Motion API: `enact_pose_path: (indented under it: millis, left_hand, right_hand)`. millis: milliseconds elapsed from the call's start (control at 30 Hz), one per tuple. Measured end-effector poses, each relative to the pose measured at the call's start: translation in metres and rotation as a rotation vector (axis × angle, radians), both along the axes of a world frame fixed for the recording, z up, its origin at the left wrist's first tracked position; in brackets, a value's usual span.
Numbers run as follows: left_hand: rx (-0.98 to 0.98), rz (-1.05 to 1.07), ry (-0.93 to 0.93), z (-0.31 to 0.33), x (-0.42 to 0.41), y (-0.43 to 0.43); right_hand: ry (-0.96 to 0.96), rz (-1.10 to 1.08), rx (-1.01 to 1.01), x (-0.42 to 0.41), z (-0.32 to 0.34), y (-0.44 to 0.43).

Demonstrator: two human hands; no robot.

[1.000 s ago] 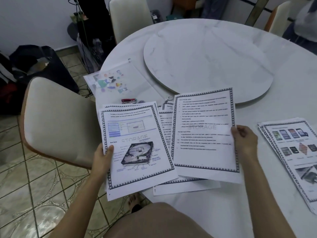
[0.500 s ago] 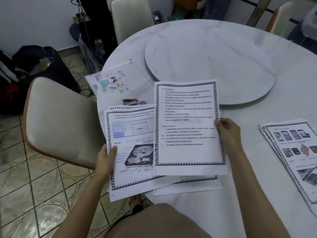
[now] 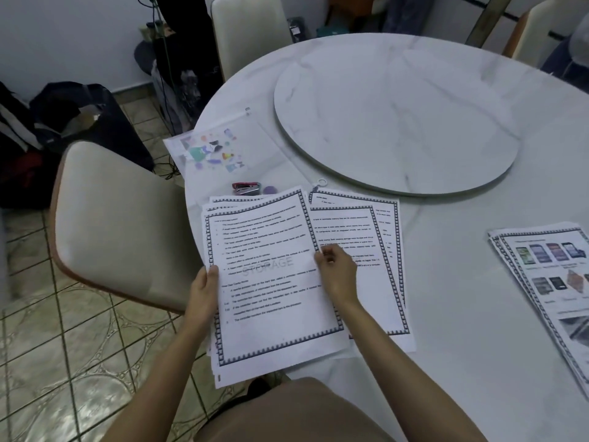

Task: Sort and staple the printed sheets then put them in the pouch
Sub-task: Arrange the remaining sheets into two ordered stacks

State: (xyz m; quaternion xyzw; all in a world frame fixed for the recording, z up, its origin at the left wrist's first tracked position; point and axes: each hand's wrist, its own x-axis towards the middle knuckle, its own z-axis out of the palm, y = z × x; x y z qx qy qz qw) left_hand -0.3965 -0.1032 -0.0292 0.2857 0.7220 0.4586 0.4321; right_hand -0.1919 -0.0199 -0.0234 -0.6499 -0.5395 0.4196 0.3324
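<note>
Left hand [image 3: 204, 290] grips the text-sheet stack [image 3: 271, 282] at its 9 o'clock edge; right hand [image 3: 334, 266] pinches the 3 o'clock edge. Stapler [image 3: 245, 188] and pouch [image 3: 223, 148] lie at 12 o'clock on the counter [image 3: 462, 314].

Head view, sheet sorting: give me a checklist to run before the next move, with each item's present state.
1. Left hand grips the held stack at its left edge: ok.
2. Right hand pinches the top sheet's right edge: ok.
3. Held sheets squared for stapling: not ok, edges fan out.
4. Pages in correct order: cannot tell, print too blurred.
5. Stapler within reach, above the stack: ok.
6. Pouch open to receive sheets: cannot tell.
</note>
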Motion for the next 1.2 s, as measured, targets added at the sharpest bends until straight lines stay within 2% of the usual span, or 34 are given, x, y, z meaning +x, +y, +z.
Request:
enact_pose_path:
  millis: [233, 367, 467, 533, 733, 967, 1100, 1200]
  left_hand:
    - [-0.016, -0.012, 0.022, -0.004, -0.001, -0.001]
    - [0.004, -0.008, 0.029, -0.005, 0.0, 0.001]
    - [0.015, -0.01, 0.041, -0.005, 0.0, 0.0]
    - [0.025, -0.01, 0.046, -0.006, 0.0, 0.001]
    - [0.019, -0.007, 0.038, -0.008, -0.001, 0.001]
    - [0.018, -0.001, 0.052, -0.007, -0.001, 0.002]
    - [0.029, -0.003, 0.057, -0.006, 0.001, 0.002]
    - [0.028, -0.001, 0.063, -0.005, 0.001, 0.002]
  right_hand:
    - [-0.039, 0.078, 0.073, 0.018, 0.0, 0.001]
    - [-0.355, -0.04, 0.113, 0.058, -0.005, 0.011]
    - [-0.668, -0.121, -0.048, 0.08, -0.007, 0.01]
    - [-0.744, -0.15, -0.12, 0.085, -0.006, 0.008]
    - [-0.681, -0.178, -0.137, 0.082, -0.005, 0.013]
    - [-0.343, -0.238, -0.048, 0.09, -0.003, 0.013]
    - [-0.26, -0.209, 0.004, 0.103, 0.005, 0.012]
    - [-0.265, -0.242, 0.041, 0.12, 0.016, 0.015]
